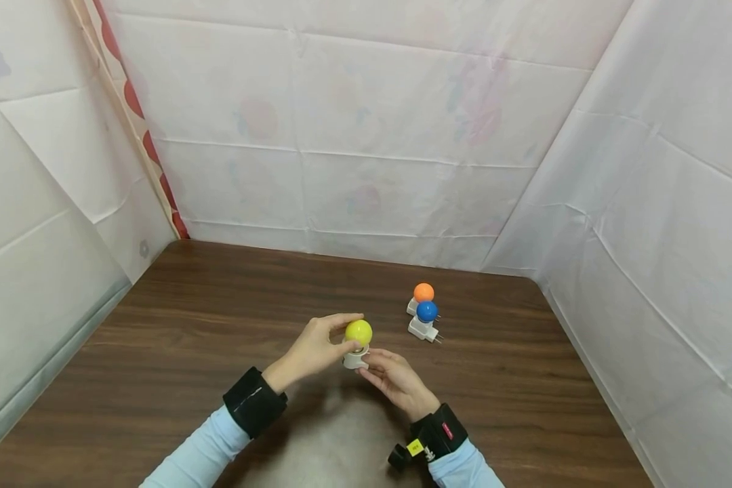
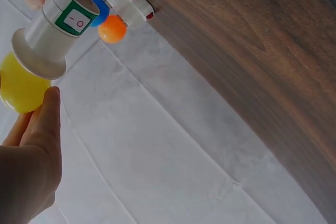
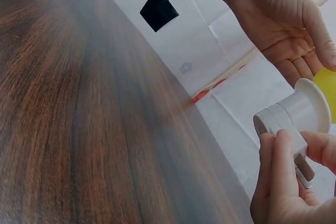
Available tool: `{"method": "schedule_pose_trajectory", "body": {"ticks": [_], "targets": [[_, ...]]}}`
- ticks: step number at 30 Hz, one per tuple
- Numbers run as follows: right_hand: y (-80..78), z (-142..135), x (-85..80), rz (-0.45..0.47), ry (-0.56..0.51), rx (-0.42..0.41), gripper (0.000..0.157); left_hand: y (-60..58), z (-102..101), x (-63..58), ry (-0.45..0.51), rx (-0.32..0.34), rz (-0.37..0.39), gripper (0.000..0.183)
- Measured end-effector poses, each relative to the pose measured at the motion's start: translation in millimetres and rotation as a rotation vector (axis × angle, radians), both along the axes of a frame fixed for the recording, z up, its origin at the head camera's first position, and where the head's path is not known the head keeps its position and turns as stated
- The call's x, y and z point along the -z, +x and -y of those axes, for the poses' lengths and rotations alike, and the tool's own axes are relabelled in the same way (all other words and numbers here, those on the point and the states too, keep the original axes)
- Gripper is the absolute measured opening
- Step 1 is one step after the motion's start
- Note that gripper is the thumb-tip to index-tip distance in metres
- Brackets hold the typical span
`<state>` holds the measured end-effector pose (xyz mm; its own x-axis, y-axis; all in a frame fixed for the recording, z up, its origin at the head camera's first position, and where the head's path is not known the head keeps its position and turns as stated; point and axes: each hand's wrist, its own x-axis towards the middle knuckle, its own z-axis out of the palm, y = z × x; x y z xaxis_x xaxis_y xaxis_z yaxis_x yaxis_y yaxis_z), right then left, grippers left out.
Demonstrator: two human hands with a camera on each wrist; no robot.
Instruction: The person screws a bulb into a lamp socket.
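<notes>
A yellow light bulb (image 1: 358, 332) sits at the mouth of a white plug-in lamp socket (image 1: 355, 359), held above the table. My left hand (image 1: 317, 347) pinches the bulb between thumb and fingers. Lower down, my right hand (image 1: 399, 383) grips the socket's plug end, and metal prongs show between its fingers in the right wrist view. The left wrist view shows a switch (image 2: 75, 21) with a green border on the socket's side. Whether the bulb's thread is fully seated cannot be told.
To the right stand two similar white sockets, one with a blue bulb (image 1: 427, 311), the other with an orange bulb (image 1: 423, 292) just behind it. They rest on a dark wooden table (image 1: 250, 291). White cloth sheets (image 1: 354, 122) rise at the back and both sides.
</notes>
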<state>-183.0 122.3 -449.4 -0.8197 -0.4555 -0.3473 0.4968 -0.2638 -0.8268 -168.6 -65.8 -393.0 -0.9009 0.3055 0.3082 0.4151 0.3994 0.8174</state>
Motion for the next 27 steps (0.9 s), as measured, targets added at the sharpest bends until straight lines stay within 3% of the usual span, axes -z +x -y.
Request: {"method": "schedule_pose_trajectory", "body": {"ticks": [19,27], "targets": [[3.3,2.2,-7.0,-0.006,0.034,-0.037,0.042,-3.6,12.0,-9.3,0.027,0.12,0.074,0.042],[8.6,4.1,-10.2,-0.002,0.019,-0.028,0.043,0.1,13.6,-7.9,0.062,0.128,0.1,0.045]]}}
